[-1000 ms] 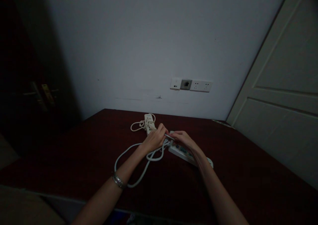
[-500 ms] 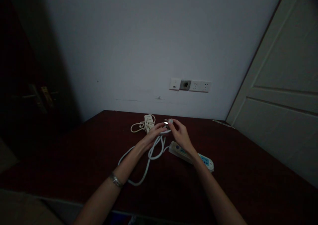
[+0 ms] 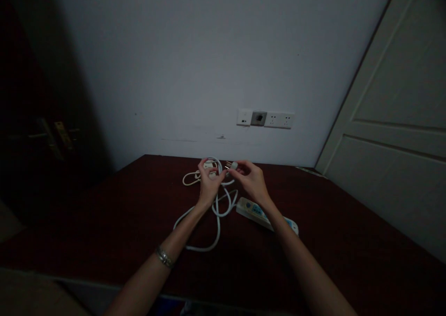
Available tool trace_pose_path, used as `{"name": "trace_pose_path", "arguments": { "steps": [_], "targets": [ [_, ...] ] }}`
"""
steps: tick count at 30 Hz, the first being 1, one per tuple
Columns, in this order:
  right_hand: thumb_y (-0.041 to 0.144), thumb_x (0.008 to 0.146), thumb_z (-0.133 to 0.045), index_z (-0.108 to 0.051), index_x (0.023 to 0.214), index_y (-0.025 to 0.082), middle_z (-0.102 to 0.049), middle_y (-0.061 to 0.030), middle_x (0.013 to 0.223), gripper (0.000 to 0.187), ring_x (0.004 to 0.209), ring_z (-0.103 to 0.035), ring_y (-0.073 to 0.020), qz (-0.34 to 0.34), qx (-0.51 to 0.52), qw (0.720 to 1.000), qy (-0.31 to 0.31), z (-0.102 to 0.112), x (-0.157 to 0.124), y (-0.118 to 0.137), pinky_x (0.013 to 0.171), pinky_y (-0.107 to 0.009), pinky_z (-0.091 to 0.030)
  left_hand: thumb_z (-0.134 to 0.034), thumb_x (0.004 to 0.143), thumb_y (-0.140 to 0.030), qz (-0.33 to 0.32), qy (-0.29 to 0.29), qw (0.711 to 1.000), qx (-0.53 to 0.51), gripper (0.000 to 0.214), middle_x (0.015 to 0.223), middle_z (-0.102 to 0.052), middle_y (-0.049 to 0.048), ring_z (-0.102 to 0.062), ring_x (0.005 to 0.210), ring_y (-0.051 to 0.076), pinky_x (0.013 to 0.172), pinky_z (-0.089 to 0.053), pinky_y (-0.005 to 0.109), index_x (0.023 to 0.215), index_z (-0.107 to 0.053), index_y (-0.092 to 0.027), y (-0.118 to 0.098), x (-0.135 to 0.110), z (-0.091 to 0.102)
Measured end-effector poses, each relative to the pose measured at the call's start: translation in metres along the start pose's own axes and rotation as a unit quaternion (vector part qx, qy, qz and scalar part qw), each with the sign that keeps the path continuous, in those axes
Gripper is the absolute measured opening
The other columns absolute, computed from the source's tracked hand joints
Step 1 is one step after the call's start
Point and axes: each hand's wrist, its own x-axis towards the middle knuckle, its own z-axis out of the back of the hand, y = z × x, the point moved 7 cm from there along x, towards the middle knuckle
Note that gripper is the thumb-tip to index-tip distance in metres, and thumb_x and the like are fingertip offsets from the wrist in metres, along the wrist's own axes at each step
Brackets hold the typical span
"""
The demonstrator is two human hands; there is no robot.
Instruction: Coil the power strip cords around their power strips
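Note:
My right hand (image 3: 252, 179) pinches a white three-pin plug (image 3: 232, 167) between thumb and fingers, its metal pins pointing left. My left hand (image 3: 210, 182) is just left of it, thumb and fingers spread apart, with the thumb tip close to the pins. A white cable (image 3: 218, 230) loops up behind my left hand and lies in coils on the table below. It leads toward a white power strip (image 3: 251, 210) with blue sockets, partly hidden under my right forearm. Behind my left hand lies a second, cream power strip (image 3: 210, 165) with its cord bundled.
The dark red table (image 3: 139, 204) reaches to the pale wall. On the wall are socket plates (image 3: 279, 120) and a grey outlet (image 3: 258, 118). A panelled white door (image 3: 393, 167) stands at the right; a dark door with a handle (image 3: 64, 134) is at the left.
My left hand has turned and spread its fingers, moving slightly left. The plug has tilted and shifted a little left in my right hand. The cable loops have shifted.

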Motion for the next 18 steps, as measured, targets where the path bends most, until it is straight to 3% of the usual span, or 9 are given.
{"name": "trace_pose_path", "arguments": {
  "steps": [4,8,14,18],
  "targets": [
    [0.042,0.066,-0.068,-0.063,0.088,0.014,-0.062,-0.0029,0.068,0.036,0.059,-0.055,-0.0141,0.007,-0.007,1.000,-0.019,0.004,-0.003,0.004,0.056,-0.025,-0.044,-0.065,0.069,-0.039,0.041,0.101,0.993,0.050,0.042,0.076,-0.059,0.0014,-0.045,0.038,0.005,0.033,-0.035,0.016,0.103,-0.058,-0.015,0.007,-0.002,-0.012],
    [0.041,0.067,-0.067,-0.063,0.086,0.014,-0.062,-0.0030,0.068,0.033,0.060,-0.056,-0.0142,0.011,-0.011,1.000,-0.010,0.003,-0.005,0.008,0.055,-0.024,-0.044,-0.067,0.067,-0.036,0.066,0.198,0.976,0.064,0.041,0.067,-0.061,0.0003,-0.044,0.038,0.006,0.037,-0.037,0.018,0.101,-0.062,-0.013,0.014,-0.006,-0.026],
    [0.035,0.066,-0.068,-0.063,0.084,0.016,-0.064,-0.0038,0.075,0.026,0.065,-0.057,-0.0153,0.074,-0.065,0.994,0.038,-0.010,-0.013,0.026,0.060,-0.026,-0.045,-0.068,0.060,-0.019,-0.035,0.170,0.977,0.124,0.026,0.081,-0.065,0.0064,-0.059,0.075,0.017,0.067,-0.047,0.025,0.083,-0.063,-0.010,0.012,-0.003,-0.027],
    [0.031,0.065,-0.069,-0.062,0.082,0.016,-0.063,-0.0022,0.071,0.023,0.062,-0.055,-0.0141,0.051,-0.059,0.997,-0.008,-0.006,-0.023,0.029,0.058,-0.025,-0.045,-0.064,0.062,-0.016,-0.114,0.176,0.950,0.232,0.031,0.088,-0.062,0.0060,-0.057,0.080,0.017,0.073,-0.046,0.028,0.093,-0.062,-0.014,0.010,-0.002,-0.024]
  ]
}}
